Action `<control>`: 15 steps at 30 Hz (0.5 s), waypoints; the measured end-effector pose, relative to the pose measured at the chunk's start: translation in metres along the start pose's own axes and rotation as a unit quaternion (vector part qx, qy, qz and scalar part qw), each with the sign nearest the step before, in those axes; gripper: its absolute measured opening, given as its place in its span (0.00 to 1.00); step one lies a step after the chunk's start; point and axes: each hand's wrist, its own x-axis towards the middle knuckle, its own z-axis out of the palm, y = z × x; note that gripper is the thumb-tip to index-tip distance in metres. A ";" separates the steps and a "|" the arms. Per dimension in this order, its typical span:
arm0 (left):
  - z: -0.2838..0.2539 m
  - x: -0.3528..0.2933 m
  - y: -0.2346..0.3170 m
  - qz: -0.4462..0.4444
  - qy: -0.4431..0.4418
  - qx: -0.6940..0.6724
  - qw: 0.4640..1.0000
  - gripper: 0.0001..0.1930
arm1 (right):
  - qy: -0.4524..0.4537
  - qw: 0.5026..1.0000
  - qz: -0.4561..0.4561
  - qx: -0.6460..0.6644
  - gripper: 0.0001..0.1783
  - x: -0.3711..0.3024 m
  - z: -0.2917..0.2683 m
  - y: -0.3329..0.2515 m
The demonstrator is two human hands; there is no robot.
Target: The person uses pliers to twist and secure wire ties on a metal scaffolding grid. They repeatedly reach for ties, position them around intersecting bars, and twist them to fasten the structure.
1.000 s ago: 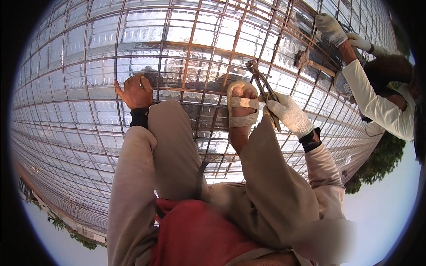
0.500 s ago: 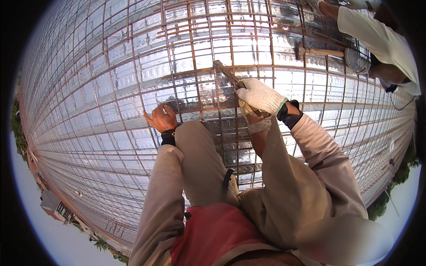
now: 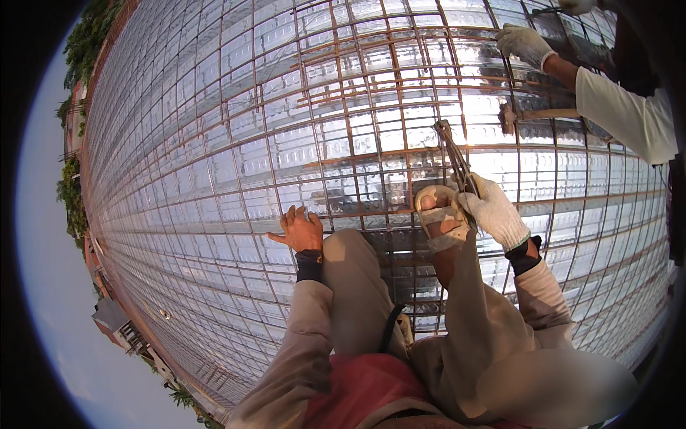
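Observation:
My right hand [image 3: 494, 214], in a white knit glove, is closed around the handles of steel pincers [image 3: 455, 154]. Their jaws point up and away, just over the rebar grid [image 3: 379, 154]. My left hand [image 3: 301, 230] is bare, with a dark band at its wrist. Its fingers are bent and apart, beside a bar of the grid to the left of my knee. Whether those fingertips touch a bar I cannot tell. Close to the pincers' handles is my foot in a sandal [image 3: 426, 196], standing on the grid.
Shiny ribbed metal decking [image 3: 250, 154] lies beneath the bars. At upper right, a co-worker's gloved hand [image 3: 527, 46] reaches over the grid. A wooden-handled hammer [image 3: 539, 114] lies nearby. Several loose bars [image 3: 371, 89] rest on top. Trees [image 3: 89, 43] line the far left edge.
The view has shifted, so most things sit further right. The pincers' jaws have swung more upright, away from the bar crossing. The co-worker's gloved hand has come further into view.

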 end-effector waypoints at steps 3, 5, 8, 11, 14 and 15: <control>-0.062 -0.025 0.041 0.070 0.070 -0.067 0.993 0.13 | 0.021 0.999 -0.025 -0.026 0.20 -0.008 0.000 -0.013; -0.093 -0.037 0.082 0.110 0.046 -0.218 0.969 0.13 | 0.034 0.995 -0.069 -0.066 0.22 0.001 0.016 -0.009; -0.112 -0.056 0.148 0.053 -0.149 -0.563 0.811 0.20 | 0.062 0.981 -0.150 -0.106 0.29 0.008 0.043 -0.006; -0.119 -0.066 0.189 0.025 -0.191 -0.633 0.750 0.21 | 0.076 0.955 -0.189 -0.217 0.32 0.010 0.067 -0.021; -0.108 -0.067 0.191 -0.005 -0.234 -0.638 0.734 0.17 | 0.046 0.949 -0.173 -0.258 0.33 0.008 0.071 -0.031; -0.108 -0.069 0.190 -0.021 -0.256 -0.640 0.724 0.16 | 0.033 0.952 -0.149 -0.265 0.32 0.004 0.070 -0.034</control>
